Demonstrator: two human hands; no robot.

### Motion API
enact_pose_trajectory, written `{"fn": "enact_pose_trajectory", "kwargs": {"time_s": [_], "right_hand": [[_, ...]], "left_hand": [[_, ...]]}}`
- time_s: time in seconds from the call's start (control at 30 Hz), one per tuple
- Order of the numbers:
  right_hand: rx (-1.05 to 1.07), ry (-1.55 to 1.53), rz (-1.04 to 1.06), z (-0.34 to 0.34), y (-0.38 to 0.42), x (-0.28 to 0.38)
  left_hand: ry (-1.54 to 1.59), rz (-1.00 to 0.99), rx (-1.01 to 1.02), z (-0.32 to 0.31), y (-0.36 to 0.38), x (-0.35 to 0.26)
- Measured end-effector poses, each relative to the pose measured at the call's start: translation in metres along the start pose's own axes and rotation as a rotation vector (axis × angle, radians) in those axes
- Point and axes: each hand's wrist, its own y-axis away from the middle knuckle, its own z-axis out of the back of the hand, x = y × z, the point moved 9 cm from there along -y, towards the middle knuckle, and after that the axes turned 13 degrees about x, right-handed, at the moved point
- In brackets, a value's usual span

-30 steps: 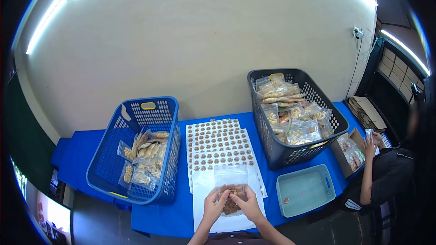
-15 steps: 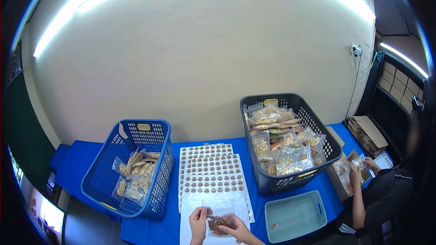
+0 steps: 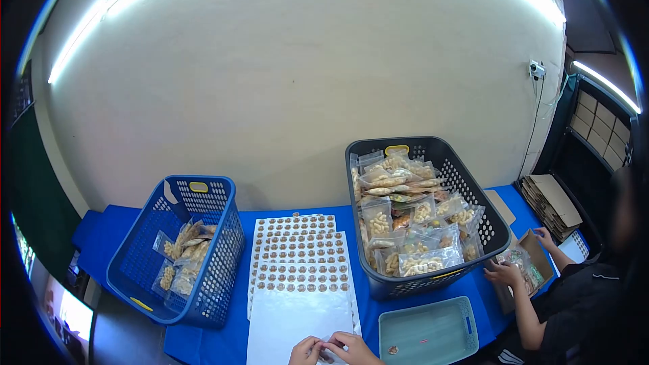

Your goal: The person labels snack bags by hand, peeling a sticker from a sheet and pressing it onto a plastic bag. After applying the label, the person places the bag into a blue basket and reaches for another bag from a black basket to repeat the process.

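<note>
Your left hand [image 3: 306, 352], right hand [image 3: 353, 350] together over sheet [image 3: 294, 314] — fingers curled, can't tell if pinching — tub [image 3: 433, 332] near right.

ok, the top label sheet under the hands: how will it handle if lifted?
Label sheet likely floppy: broad and paper-thin. Probably light too, given that thinness. May slide if pushed, since it overlaps other sheets.

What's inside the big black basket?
The black basket holds a heap of clear plastic packets, many with pale pieces inside. The top packets cover whatever lies deeper, so its bottom can't be seen.
</note>
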Motion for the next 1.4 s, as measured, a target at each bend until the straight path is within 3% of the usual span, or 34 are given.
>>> {"fn": "enact_pose_trajectory", "kwargs": {"time_s": [0.1,0.2,0.23,0.27,0.33,0.4,0.43,0.57,0.67,0.7,0.8,0.83,0.9,0.93,0.97,1.0,1.03,1.13,1.17,1.27,1.3,1.4], "right_hand": [[-0.055,-0.009,-0.016,0.004,-0.002,0.005],[-0.087,-0.134,-0.013,0.005,-0.006,0.027],[-0.049,-0.312,-0.061,-0.008,-0.006,0.015],[-0.05,-0.234,-0.019,-0.01,-0.004,0.018],[-0.054,-0.076,0.073,-0.011,-0.002,0.031],[-0.034,-0.122,0.07,-0.009,0.0,0.031],[-0.029,-0.139,0.065,-0.01,0.002,0.029],[-0.021,-0.17,0.044,-0.01,0.013,0.016],[-0.038,-0.404,-0.246,0.0,0.033,-0.023],[-0.134,-0.252,-0.028,0.018,0.034,-0.011],[-0.185,-0.223,-0.105,0.029,0.044,-0.046],[-0.155,-0.447,-0.178,0.024,0.045,-0.054],[-0.262,-0.34,-0.118,0.035,0.047,-0.047],[-0.315,-0.286,-0.087,0.04,0.048,-0.046],[-0.392,-0.029,0.007,0.043,0.052,-0.051],[-0.381,-0.029,0.036,0.049,0.05,-0.03],[-0.37,-0.027,0.063,0.057,0.05,-0.006],[-0.306,0.196,0.089,0.07,0.05,0.031],[-0.279,0.306,0.09,0.071,0.05,0.039],[-0.378,0.495,0.027,0.083,0.047,0.055],[-0.384,0.49,0.083,0.086,0.044,0.061],[-0.134,0.572,0.124,0.076,0.029,0.065]], "left_hand": [[0.009,0.166,-0.033,0.0,-0.006,0.049],[-0.254,-0.073,-0.431,0.032,-0.006,-0.006],[-0.18,-0.044,-0.513,0.042,-0.005,-0.015],[-0.107,-0.016,-0.596,0.051,-0.002,-0.021],[-0.216,-0.094,-0.628,0.06,-0.001,-0.026],[-0.316,-0.141,-0.655,0.062,0.002,-0.024],[-0.241,-0.073,-0.678,0.065,0.004,-0.014],[-0.12,-0.001,-0.594,0.053,-0.001,0.003],[-0.117,-0.035,-0.458,0.033,-0.014,-0.003],[-0.119,-0.05,-0.413,0.026,-0.017,-0.007],[-0.444,-0.155,-0.284,-0.006,-0.014,-0.042],[-0.49,-0.124,-0.155,-0.024,-0.014,-0.05],[-0.575,-0.057,0.099,-0.06,-0.013,-0.061],[-0.698,-0.229,0.004,-0.062,-0.011,-0.083],[-0.817,-0.402,-0.092,-0.064,-0.006,-0.103],[-0.933,-0.577,-0.189,-0.068,0.002,-0.119],[-0.463,-0.08,0.103,-0.069,-0.013,-0.055],[-0.282,-0.098,0.052,-0.058,-0.016,-0.056],[-0.317,-0.177,-0.039,-0.053,-0.016,-0.069],[-0.34,-0.207,-0.039,-0.044,-0.022,-0.063],[-0.398,-0.309,-0.049,-0.044,-0.022,-0.076],[-0.224,-0.195,0.01,-0.039,-0.03,-0.081]]}}
